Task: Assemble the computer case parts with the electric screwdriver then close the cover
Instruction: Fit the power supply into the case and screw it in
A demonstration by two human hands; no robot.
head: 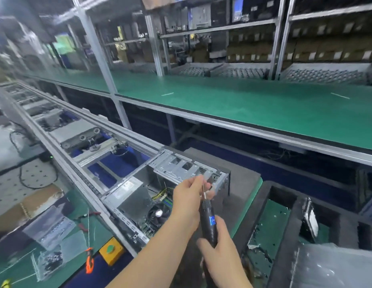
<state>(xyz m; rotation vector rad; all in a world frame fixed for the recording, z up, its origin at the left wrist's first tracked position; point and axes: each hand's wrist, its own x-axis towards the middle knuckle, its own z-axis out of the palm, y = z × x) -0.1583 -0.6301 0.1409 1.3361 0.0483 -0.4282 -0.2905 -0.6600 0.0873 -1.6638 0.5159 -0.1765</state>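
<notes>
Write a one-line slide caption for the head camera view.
Right hand grips the electric screwdriver while the left hand pinches its bit above the open computer case.

A: Where can a hand pass?

B: The green upper shelf [232,100] lies bare and wide. Below it, the open computer case [160,183] takes the middle of the bench [250,192], its drive cage [187,167] raised at the far end.

A: And the sides?

B: To the right, a black foam tray [284,196] walls things in. To the left, the conveyor rail [81,179] runs alongside the case, with screw bags [50,260] and an orange-handled tool [89,260] beyond it.
</notes>
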